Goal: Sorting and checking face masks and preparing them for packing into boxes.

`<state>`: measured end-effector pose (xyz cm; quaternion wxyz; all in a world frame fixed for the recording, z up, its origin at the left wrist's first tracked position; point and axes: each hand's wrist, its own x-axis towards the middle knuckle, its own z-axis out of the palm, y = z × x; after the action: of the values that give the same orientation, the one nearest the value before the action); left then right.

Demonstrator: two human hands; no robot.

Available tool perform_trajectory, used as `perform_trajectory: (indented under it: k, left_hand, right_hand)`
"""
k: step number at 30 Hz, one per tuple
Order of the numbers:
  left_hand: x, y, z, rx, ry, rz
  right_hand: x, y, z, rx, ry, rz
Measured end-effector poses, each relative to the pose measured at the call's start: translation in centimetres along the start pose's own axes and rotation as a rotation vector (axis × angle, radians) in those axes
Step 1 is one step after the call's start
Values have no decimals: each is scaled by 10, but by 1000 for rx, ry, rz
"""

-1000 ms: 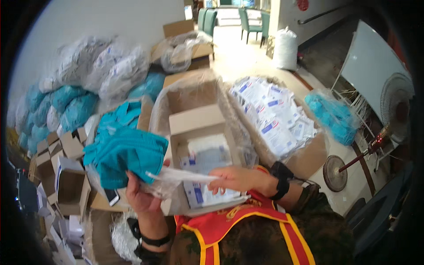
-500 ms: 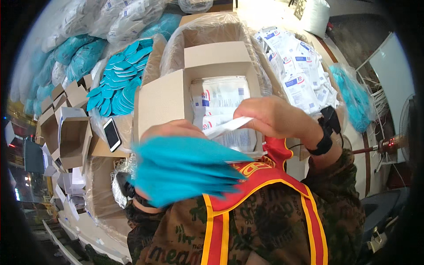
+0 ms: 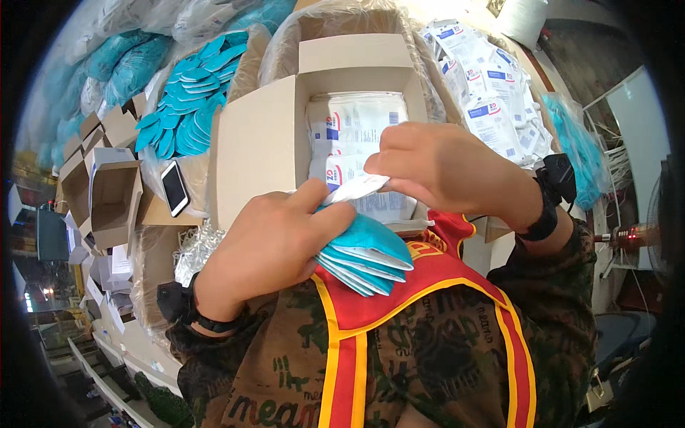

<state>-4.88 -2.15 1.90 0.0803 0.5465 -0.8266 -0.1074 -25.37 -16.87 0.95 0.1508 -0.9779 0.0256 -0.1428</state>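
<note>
Head view: the big plastic-lined carton (image 3: 342,27) stands just past the cardboard box (image 3: 257,139) in front of you. White packets (image 3: 357,125) lie flat in that box, so some filling looks done, but its flaps are up, so it does not look finished. A heap of loose white packets (image 3: 492,89) sits to the right. On the left is a heap of loose teal pieces (image 3: 193,93), so lots looks left. Your left hand (image 3: 275,239) has its fingers clamped on a small teal stack (image 3: 367,250), which is out of the box, over your red vest (image 3: 357,312). Your right hand (image 3: 453,171) has its fingers pinched on a thin white piece (image 3: 357,187). You can't tell what it is. This bunch looks only partway done.
</note>
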Motion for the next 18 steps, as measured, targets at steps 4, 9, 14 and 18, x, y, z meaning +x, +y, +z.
perform_trajectory:
  k: [4, 9, 14, 18]
  left_hand:
    - [6, 2, -3, 5, 10, 60]
    - [-3, -6, -7, -14, -7, 4]
    - [-4, -5, -3, -29, 69, 49]
    - [-3, -3, -5, -19, 86, 47]
  right_hand:
    - [7, -10, -10, 43, -44, -50]
    - [-1, 2, -17, 63, -144, 100]
    - [-1, 8, -7, 350, -109, 81]
    - [-1, 12, 4, 624, -127, 141]
